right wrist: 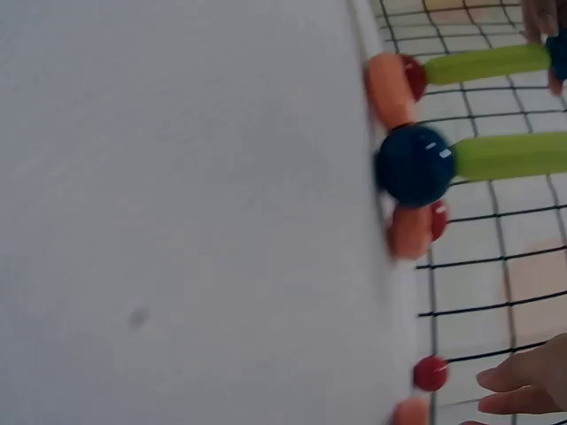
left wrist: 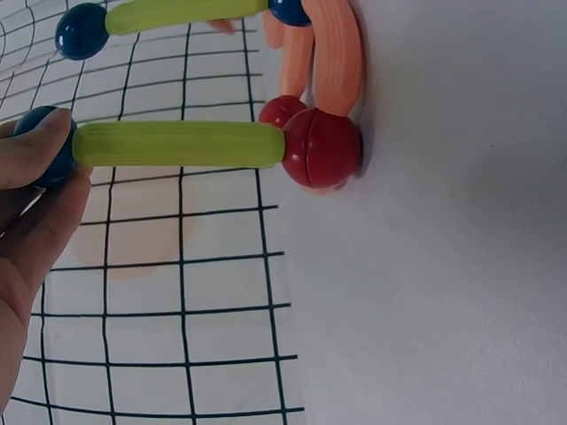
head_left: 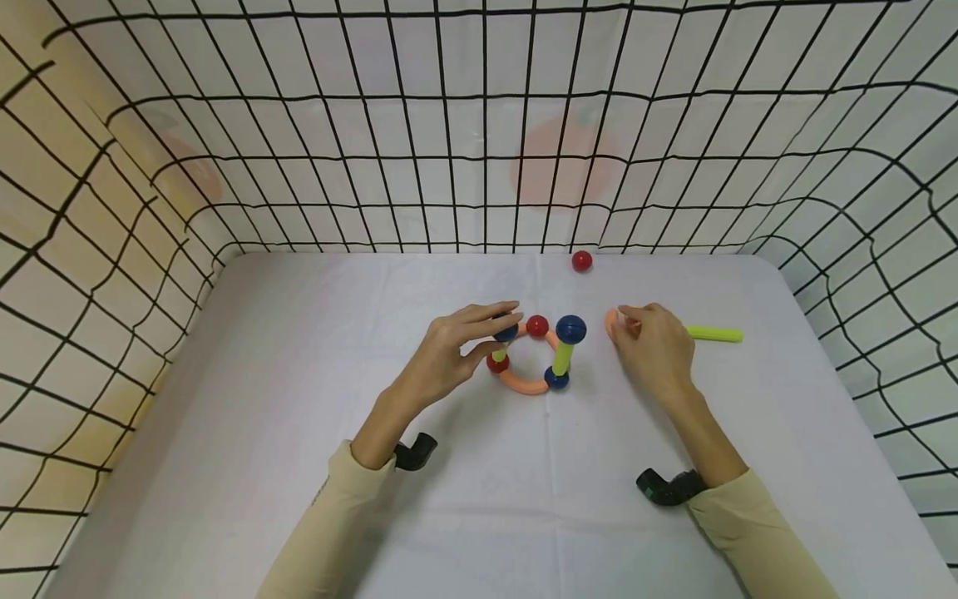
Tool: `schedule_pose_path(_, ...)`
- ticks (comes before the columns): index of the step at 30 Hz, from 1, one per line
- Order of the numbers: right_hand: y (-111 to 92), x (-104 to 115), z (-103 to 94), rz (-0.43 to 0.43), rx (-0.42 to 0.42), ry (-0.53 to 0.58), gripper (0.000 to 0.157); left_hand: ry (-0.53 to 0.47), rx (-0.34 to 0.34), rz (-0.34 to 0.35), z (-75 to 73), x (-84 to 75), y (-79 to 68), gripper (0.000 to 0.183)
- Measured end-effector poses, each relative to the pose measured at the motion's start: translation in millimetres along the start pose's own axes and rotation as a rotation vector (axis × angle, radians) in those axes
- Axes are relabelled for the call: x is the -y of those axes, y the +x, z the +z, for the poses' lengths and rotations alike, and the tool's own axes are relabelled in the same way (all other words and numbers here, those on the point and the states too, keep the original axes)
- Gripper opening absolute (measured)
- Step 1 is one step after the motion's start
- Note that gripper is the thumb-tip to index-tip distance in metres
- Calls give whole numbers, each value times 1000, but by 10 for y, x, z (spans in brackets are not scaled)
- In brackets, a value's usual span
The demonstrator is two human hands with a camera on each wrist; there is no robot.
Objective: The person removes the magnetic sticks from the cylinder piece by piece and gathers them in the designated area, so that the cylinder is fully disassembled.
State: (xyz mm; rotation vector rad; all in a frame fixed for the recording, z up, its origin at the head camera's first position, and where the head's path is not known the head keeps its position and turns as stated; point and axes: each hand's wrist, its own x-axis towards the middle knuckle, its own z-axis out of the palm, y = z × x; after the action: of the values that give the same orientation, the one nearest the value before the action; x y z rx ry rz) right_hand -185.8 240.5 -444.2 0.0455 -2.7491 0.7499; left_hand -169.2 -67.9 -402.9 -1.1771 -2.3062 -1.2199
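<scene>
On the table stands a ring of orange curved rods (head_left: 524, 385) joined by balls, among them a red ball (head_left: 536, 325) at the back and a lower blue ball (head_left: 557, 378). Two green rods rise from it, each topped by a blue ball. My left hand (head_left: 456, 349) pinches the left top blue ball (left wrist: 46, 146) between thumb and fingers; its green rod (left wrist: 177, 144) stands in a red ball (left wrist: 321, 148). The right top blue ball (head_left: 571, 329) is untouched. My right hand (head_left: 657, 348) is over a loose orange curved rod (head_left: 611, 321), largely hidden beneath it; its fingers appear apart.
A loose red ball (head_left: 582, 261) lies near the table's back edge. Right of my right hand lies a loose green rod (head_left: 714, 334), partly covered by that hand. Black wire mesh (head_left: 485, 125) walls the table at the back and sides.
</scene>
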Motion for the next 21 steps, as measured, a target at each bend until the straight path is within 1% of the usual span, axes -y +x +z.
schedule_pose_path(4,22,212,-120,-31,-118,79,30,4,-13,-8,18,16,-3,52)
schedule_pose_path(6,11,348,-179,-74,-173,133,29,9,-16,-11,33,30,-5,51)
schedule_pose_path(8,-14,494,-232,-159,-217,185,28,13,-21,-16,35,28,-3,51)
schedule_pose_path(10,-52,645,-264,-280,-244,230,28,20,-27,-20,37,22,1,51)
schedule_pose_path(13,-123,850,-260,-476,-237,275,30,27,-39,-24,39,18,6,51)
schedule_pose_path(15,-163,975,-221,-578,-213,290,31,25,-52,-25,47,27,5,51)
schedule_pose_path(16,-180,1028,-195,-614,-201,291,32,20,-61,-23,52,32,4,50)
schedule_pose_path(18,-204,1117,-139,-652,-192,285,34,5,-82,-23,60,43,2,50)
schedule_pose_path(21,-230,1197,-70,-645,-215,267,35,-15,-104,-29,74,56,-2,53)
